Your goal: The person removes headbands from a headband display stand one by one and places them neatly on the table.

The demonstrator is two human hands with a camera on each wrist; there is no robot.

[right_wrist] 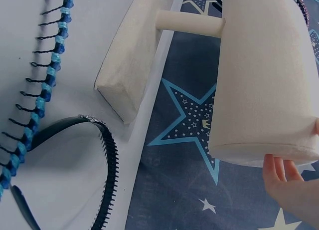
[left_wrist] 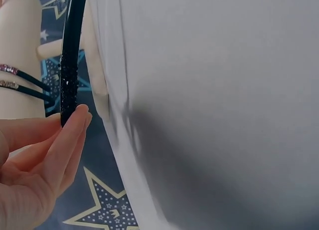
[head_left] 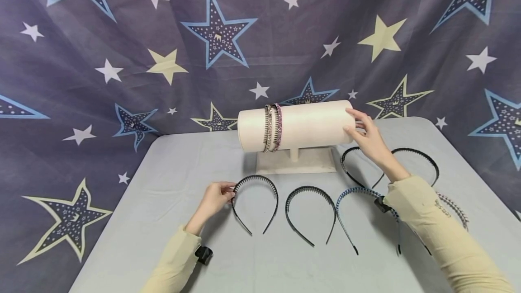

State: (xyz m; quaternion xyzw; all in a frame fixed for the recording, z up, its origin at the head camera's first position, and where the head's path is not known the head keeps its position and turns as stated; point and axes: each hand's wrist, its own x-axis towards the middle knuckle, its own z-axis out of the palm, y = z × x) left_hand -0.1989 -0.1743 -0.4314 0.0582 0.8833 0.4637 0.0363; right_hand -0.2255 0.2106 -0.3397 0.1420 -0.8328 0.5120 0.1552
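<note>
A black toothed headband [head_left: 277,193] is pinched by its left side between the thumb and fingers of my left hand [head_left: 216,199]. Dark beads show on its band [left_wrist: 70,85] in the left wrist view. My right hand [head_left: 366,137] holds the right end of a cream cylindrical headband stand [head_left: 313,123], fingertips against its rim and end face. Round the left part of the cylinder sit two headbands: one with silvery-brown stones [head_left: 267,128] and one with pink-purple stones [head_left: 278,126].
On the grey-covered table [head_left: 163,180] lie a black headband [head_left: 310,188], a blue braided headband [head_left: 343,193], two dark headbands [head_left: 415,150] behind my right forearm, and a pale-beaded one [head_left: 456,207] partly hidden by the sleeve. A star-patterned cloth [head_left: 244,8] hangs behind.
</note>
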